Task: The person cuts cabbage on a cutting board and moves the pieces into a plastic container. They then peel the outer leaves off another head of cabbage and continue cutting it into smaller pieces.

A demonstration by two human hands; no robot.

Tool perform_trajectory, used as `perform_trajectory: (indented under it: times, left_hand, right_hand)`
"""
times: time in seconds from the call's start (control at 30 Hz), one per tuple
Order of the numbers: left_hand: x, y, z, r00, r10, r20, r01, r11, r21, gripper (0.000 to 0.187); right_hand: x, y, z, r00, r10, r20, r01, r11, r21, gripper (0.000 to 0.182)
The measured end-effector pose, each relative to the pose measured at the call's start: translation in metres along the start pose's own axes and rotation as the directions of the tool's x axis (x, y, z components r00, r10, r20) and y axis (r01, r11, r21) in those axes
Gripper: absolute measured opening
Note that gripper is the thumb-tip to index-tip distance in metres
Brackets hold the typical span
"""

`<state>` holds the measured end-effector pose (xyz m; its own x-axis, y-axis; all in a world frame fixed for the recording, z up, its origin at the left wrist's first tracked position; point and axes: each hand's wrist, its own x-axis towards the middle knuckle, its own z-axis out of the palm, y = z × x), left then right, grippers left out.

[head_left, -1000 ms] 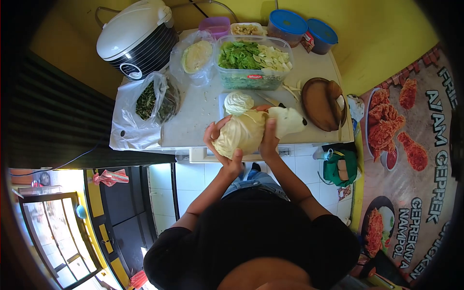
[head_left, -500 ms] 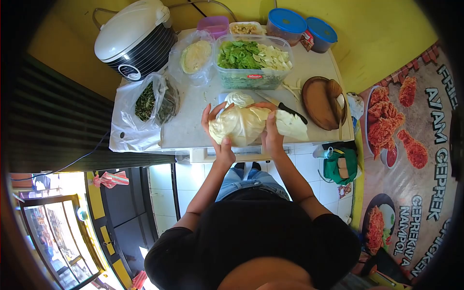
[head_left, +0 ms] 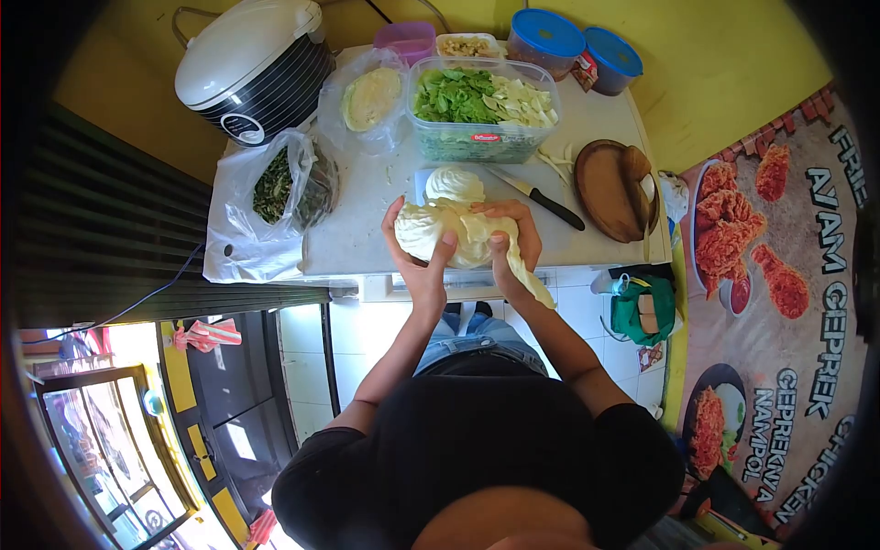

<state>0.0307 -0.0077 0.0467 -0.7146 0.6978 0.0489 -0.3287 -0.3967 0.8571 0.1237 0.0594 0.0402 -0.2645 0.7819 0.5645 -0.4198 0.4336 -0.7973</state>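
Observation:
Pale cabbage leaves (head_left: 469, 240) are held between my two hands over the table's front edge. My left hand (head_left: 423, 268) wraps round their left side, thumb on top. Round the right side curls my right hand (head_left: 515, 247), and a loose leaf hangs down beside its wrist. Just behind the held leaves, a smaller piece of cabbage (head_left: 455, 185) rests on a light board, mostly hidden. A knife with a black handle (head_left: 556, 209) lies to the right, its blade pointing back and left.
Behind stands a clear tub of chopped greens (head_left: 484, 137). Bagged cabbage (head_left: 371, 99), a bag of dark leaves (head_left: 272, 191) and a rice cooker (head_left: 252, 69) are at the left. A wooden mortar (head_left: 600, 197) sits right; blue-lidded containers (head_left: 547, 35) stand at the back.
The hands have drawn closer together. The loose leaf on the right has swung from sticking out sideways to hanging down, uncovering more of the knife.

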Motion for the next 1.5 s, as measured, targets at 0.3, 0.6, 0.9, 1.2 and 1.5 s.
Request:
perform_trajectory:
  times: [0.3, 0.6, 0.9, 1.2, 1.5]
  left_hand:
    - [0.007, 0.002, -0.005, 0.97, 0.211, 0.12, -0.234, 0.944, 0.231, 0.084]
    - [0.027, 0.016, -0.016, 0.919, 0.211, 0.332, -0.311, 0.907, 0.285, 0.078]
    - [0.026, 0.022, -0.019, 0.97, 0.14, 0.201, -0.191, 0.946, 0.263, 0.078]
    - [0.008, 0.013, -0.009, 0.98, 0.106, 0.167, -0.15, 0.948, 0.281, 0.078]
    - [0.012, 0.006, 0.008, 0.998, 0.03, -0.056, -0.033, 0.998, -0.046, 0.07]
  right_hand:
    - [0.018, -0.021, 0.007, 0.941, 0.235, -0.243, -0.289, 0.933, -0.215, 0.033]
    - [0.03, -0.002, -0.014, 0.903, 0.417, -0.103, -0.428, 0.893, -0.14, 0.04]
    - [0.027, -0.015, -0.014, 0.904, 0.382, 0.191, -0.355, 0.921, -0.161, 0.037]
    - [0.013, 0.004, -0.018, 0.953, 0.183, 0.241, -0.183, 0.983, -0.024, 0.022]
    - [0.028, 0.005, 0.01, 0.875, 0.423, -0.237, -0.272, 0.832, 0.484, 0.029]
